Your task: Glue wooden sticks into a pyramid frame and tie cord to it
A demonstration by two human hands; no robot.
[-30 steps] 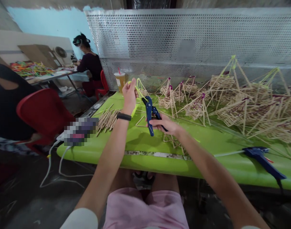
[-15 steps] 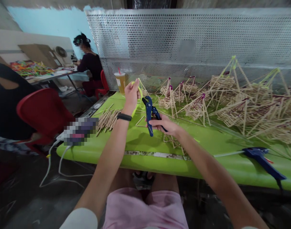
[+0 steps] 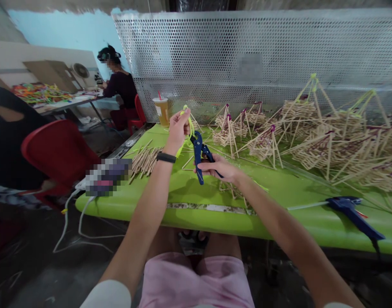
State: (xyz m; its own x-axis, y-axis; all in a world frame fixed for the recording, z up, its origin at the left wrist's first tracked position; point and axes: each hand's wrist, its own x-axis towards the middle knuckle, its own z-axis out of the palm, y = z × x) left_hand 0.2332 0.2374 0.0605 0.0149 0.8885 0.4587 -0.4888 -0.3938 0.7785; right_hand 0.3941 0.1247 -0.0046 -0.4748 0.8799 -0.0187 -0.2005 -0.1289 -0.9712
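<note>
My left hand [image 3: 177,128] is raised above the green table [image 3: 189,192] and pinches a yellow-green straw [image 3: 188,124] whose loose end hangs down. My right hand [image 3: 220,168] is wrapped round the handles of a blue cutter [image 3: 198,152], whose jaw sits at the straw just right of my left fingers. A black band is on my left wrist. A loose bundle of bamboo sticks [image 3: 145,160] lies on the table below my left forearm. A small stick frame [image 3: 233,188] lies under my right wrist.
Several stick pyramids [image 3: 327,132] crowd the table's back and right. A blue glue gun [image 3: 353,211] lies at the front right. A drink cup [image 3: 161,110] stands at the back left. A power strip [image 3: 106,176] sits at the left corner. Another person [image 3: 117,87] sits at a far table; a red chair [image 3: 57,149] stands left.
My left hand has dropped slightly and drawn the straw closer to the cutter's jaw. My right hand with the cutter has shifted a little up and left.
</note>
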